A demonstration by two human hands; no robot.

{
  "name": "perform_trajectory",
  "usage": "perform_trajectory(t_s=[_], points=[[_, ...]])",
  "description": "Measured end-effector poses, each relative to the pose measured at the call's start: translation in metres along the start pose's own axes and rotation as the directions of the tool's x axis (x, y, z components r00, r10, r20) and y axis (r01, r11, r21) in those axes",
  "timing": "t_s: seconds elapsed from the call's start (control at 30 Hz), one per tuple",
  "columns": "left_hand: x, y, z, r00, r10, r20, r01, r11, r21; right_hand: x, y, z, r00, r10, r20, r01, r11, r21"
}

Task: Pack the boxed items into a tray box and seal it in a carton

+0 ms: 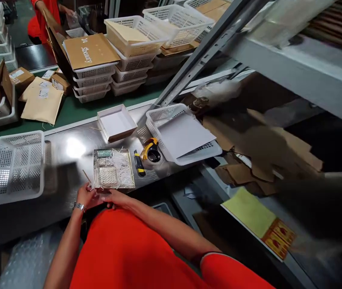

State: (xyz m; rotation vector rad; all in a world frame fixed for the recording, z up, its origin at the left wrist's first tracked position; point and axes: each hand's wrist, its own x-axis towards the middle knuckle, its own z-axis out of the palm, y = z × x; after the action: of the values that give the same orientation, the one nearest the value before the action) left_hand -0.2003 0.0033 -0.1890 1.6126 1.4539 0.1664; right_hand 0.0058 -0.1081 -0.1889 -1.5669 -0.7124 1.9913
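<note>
An open box [129, 151] lies on the metal table, filled with shredded paper [124, 166] and bubble-wrapped items [108, 176]. At its near left corner is my left hand [86, 194], fingers pinched, a thin strip sticking up beside them. My right hand [114, 198] is at the box's near edge, fingers curled; a pinkish clear film lies between the hands. What the fingers grip is too small to make out. Behind the box sits an open lid or tray [118, 122] with a white inside. To the right lie a yellow-black cutter [139, 163] and a tape dispenser [151, 151].
An empty white basket [15, 168] stands at the left, another with white sheets [185, 134] at the right. Behind are a green conveyor [77, 110], parcels [42, 100] and stacked baskets [95, 86]. A metal post [197, 60] rises at the right. Another person [47, 20] stands beyond.
</note>
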Motion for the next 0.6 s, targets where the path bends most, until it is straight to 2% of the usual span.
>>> perform_trajectory(t_s=[0.13,0.3,0.43,0.5,0.6], points=[[-0.018,0.002,-0.001,0.998,0.053,-0.031,-0.05,0.993,0.103,0.008,-0.009,0.016,0.996,0.039,0.077,-0.067,0.911,0.407],[-0.04,0.01,0.002,0.983,0.183,-0.022,-0.177,0.973,0.149,0.009,-0.021,0.022,0.98,0.051,0.193,-0.163,0.766,0.622],[-0.045,0.016,0.001,0.969,0.245,-0.027,-0.238,0.957,0.165,0.01,-0.029,0.024,0.968,0.053,0.245,-0.216,0.678,0.703],[-0.043,0.02,0.001,0.976,0.214,-0.025,-0.21,0.972,0.108,0.012,-0.032,0.025,0.973,0.036,0.228,-0.19,0.69,0.698],[-0.036,0.03,0.002,0.992,0.13,-0.007,-0.13,0.99,-0.047,0.015,-0.036,0.028,0.99,0.064,0.125,-0.13,0.756,0.642]])
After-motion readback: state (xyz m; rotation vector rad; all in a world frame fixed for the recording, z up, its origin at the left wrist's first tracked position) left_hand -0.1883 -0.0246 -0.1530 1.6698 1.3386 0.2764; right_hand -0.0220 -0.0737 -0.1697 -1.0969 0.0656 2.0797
